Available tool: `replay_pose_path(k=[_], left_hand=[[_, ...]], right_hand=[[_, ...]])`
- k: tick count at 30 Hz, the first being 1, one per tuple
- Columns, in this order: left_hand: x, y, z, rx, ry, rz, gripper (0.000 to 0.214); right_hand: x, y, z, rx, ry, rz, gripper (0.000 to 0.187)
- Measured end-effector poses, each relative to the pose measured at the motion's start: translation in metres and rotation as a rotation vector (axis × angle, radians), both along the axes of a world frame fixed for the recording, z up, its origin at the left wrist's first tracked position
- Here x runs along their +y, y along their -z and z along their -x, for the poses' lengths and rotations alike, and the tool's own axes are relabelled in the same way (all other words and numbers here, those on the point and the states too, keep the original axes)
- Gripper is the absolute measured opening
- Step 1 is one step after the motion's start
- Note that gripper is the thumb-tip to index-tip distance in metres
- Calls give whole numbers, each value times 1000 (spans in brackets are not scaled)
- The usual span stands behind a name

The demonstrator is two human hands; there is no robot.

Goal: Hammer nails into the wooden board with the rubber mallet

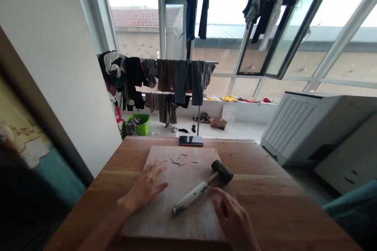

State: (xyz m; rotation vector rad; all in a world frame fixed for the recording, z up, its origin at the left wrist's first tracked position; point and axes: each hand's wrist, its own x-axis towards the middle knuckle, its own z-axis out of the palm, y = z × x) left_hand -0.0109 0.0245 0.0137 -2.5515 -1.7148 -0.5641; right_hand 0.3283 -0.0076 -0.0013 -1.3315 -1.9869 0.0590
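Observation:
A pale wooden board (179,223) lies flat on the wooden table. On it a rubber mallet (191,198) rests diagonally, its black head at the upper right and its whitish wrapped handle towards me. Several thin nails (176,161) are scattered near the board's far edge. My left hand (149,183) is spread out on the left part of the board, holding nothing, its fingertips close to the nails. To the right of the mallet handle is my right hand (231,213), fingers partly curled and thumb apart from the index finger, with nothing visible in it.
A phone (191,140) lies at the far edge of the table (253,188). Beyond it stand a drying rack with clothes (182,80) and a green basket (143,125). A white wall (53,47) is on the left, a white cabinet (306,121) on the right.

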Motion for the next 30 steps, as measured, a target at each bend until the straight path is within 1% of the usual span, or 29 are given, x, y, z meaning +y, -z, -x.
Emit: replay_pose_path(k=[2, 4, 6, 8, 12, 15, 17, 19, 22, 24, 25, 28, 30], left_hand=[[40, 2, -8, 24, -4, 78, 64], [71, 5, -17, 32, 5, 165, 70], [90, 7, -30, 29, 44, 209, 71], [101, 7, -48, 21, 101, 221, 70], [105, 3, -92, -21, 255, 253, 64], [102, 3, -119, -87, 359, 245, 51], [99, 5, -128, -157, 416, 211, 42], [95, 7, -130, -234, 457, 172, 35], [90, 9, -126, -307, 450, 103, 27], [89, 8, -124, -308, 391, 34, 25], [89, 7, -124, -296, 349, 2, 25], [90, 4, -126, -248, 227, -27, 15], [92, 2, -126, -239, 167, -4, 7]], right_hand=[[7, -10, 18, -60, -28, 190, 44], [14, -17, 30, -122, -30, 325, 44], [19, -19, 36, -138, -9, 385, 42], [22, -17, 37, -95, 11, 407, 41], [22, -10, 33, 90, 18, 421, 42], [22, -6, 29, 320, 24, 442, 43], [24, -3, 27, 511, 23, 497, 42], [29, -1, 23, 710, 3, 563, 39], [37, -1, 16, 932, -5, 652, 37], [44, -4, 9, 963, 10, 675, 42], [47, -7, 4, 933, 12, 668, 46], [62, -15, -8, 744, -11, 613, 61], [75, -23, -13, 635, -48, 644, 72]])
